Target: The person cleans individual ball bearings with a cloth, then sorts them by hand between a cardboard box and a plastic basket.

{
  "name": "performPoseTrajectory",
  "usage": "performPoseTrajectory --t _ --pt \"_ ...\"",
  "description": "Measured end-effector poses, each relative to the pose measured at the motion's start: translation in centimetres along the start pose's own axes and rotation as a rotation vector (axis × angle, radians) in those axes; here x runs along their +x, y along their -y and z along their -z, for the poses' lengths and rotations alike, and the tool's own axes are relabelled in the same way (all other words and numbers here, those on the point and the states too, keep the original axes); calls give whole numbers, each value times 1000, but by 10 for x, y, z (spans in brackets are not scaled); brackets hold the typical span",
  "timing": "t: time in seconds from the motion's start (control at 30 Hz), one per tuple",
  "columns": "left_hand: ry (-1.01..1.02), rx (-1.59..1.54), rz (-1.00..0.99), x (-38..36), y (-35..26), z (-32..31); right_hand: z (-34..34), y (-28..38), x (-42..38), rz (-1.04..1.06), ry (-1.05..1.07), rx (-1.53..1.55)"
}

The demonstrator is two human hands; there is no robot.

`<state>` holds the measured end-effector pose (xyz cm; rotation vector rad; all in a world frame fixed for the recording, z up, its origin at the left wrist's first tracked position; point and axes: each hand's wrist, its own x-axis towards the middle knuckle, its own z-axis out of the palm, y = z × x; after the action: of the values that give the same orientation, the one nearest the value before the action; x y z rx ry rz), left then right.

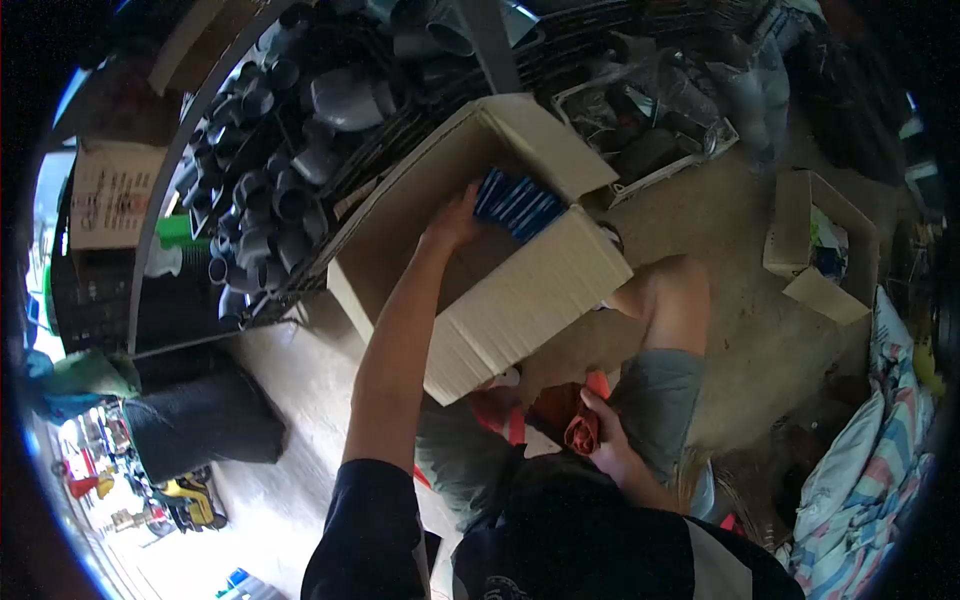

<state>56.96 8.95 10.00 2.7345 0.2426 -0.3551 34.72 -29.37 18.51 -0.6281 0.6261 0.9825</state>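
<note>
A cardboard box (pixel 530 305) stands tilted in front of me with its top flaps up. Inside it, several blue packets (pixel 518 205) lie in a slanted row near the right wall. My left hand (pixel 457 220) reaches into the box, its fingers closed against the left end of that row; the fingertips are partly hidden. Low between my knees, my right hand (pixel 607 440) is closed round an orange-red rolled-up piece (pixel 582 432) that looks like plastic or cloth. Its open, coiled end faces up.
Grey pipe fittings (pixel 265 205) fill a rack at the left and back. A tray of bagged parts (pixel 660 120) sits behind the box. At right are a smaller open carton (pixel 800 245) and a striped sack (pixel 865 470). A black bag (pixel 205 415) lies left.
</note>
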Motion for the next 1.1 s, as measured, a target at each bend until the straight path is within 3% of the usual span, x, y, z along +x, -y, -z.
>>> performPoseTrajectory --t 0.1,0.2,0.3,0.4,0.5,0.53,0.57,0.6,0.63,0.67,0.7,0.83,0.87,1.0,1.07,1.1 --pt "79 -82 300 8 -4 -9 -17 9 1 4 0 -14" --pt "-76 -226 267 -4 3 -11 -19 12 -3 -21 48 -2" --pt "-82 -288 377 -35 -18 32 -20 12 0 -38 59 0" --pt "-460 -206 206 -87 -17 52 -22 13 -5 -22 88 14" --pt "-677 -351 121 -175 -21 84 -13 3 3 -9 35 44" --pt "-685 -949 154 -213 -27 90 -8 -1 6 18 31 44" --pt "-765 -997 198 -246 -32 98 -4 -5 9 45 27 43" --pt "-951 -1374 167 -275 -42 87 3 -6 12 21 15 34" --pt "-917 -1662 173 -309 -30 71 7 -11 15 38 14 8" --pt "-921 -1623 213 -341 -57 67 11 -14 17 59 10 -21" --pt "-808 -1877 189 -374 -59 47 12 -16 16 80 6 -52" --pt "-619 -2361 528 -440 -126 13 -49 0 -31 180 79 -328" --pt "-561 -2383 499 -447 -136 4 -71 1 -38 362 247 -453" --pt "-473 -2271 423 -451 -152 14 -147 -6 -76 563 554 -917" --pt "-587 -1916 376 -444 -152 30 -173 -17 -81 619 681 -1035" --pt "-633 -1662 320 -442 -144 34 -180 -18 -83 754 697 -1196"
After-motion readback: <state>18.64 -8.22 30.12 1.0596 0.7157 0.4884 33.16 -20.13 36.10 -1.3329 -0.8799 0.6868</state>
